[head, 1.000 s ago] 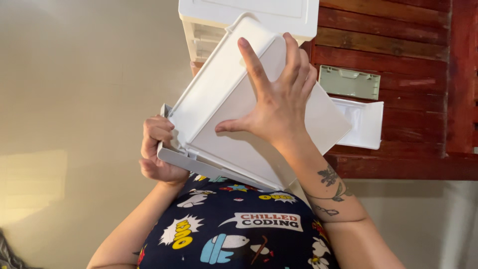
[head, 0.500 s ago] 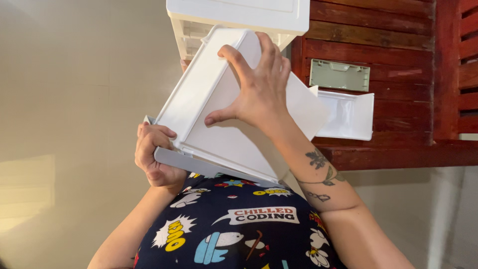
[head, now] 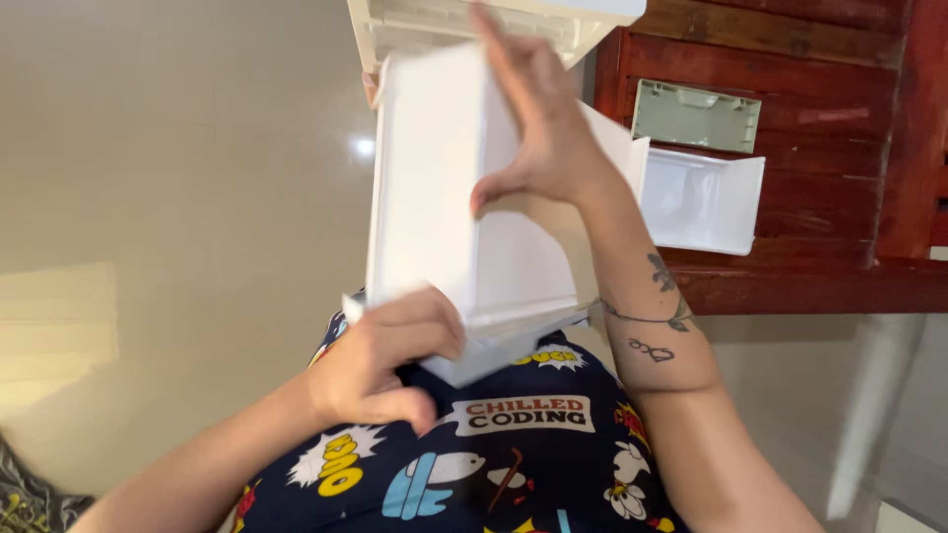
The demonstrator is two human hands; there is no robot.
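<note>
I hold a white plastic drawer (head: 434,188) up in front of my chest, turned nearly upright with its underside toward me. My left hand (head: 390,360) grips the drawer's near end at its front panel. My right hand (head: 538,114) lies on the drawer's base near the far end, fingers spread along it and thumb pressed to the surface. The drawer's far end points at a white plastic drawer cabinet (head: 494,20) at the top of the view.
A red-brown slatted wooden bench (head: 820,148) stands at the right, with another white drawer (head: 701,202) and a pale green drawer front (head: 696,114) lying on it. Beige floor fills the left. My dark printed shirt (head: 494,464) is below.
The drawer has swung from a slanted position to nearly upright. My left hand shifted right along its near end, and my right hand rose with the far end toward the cabinet.
</note>
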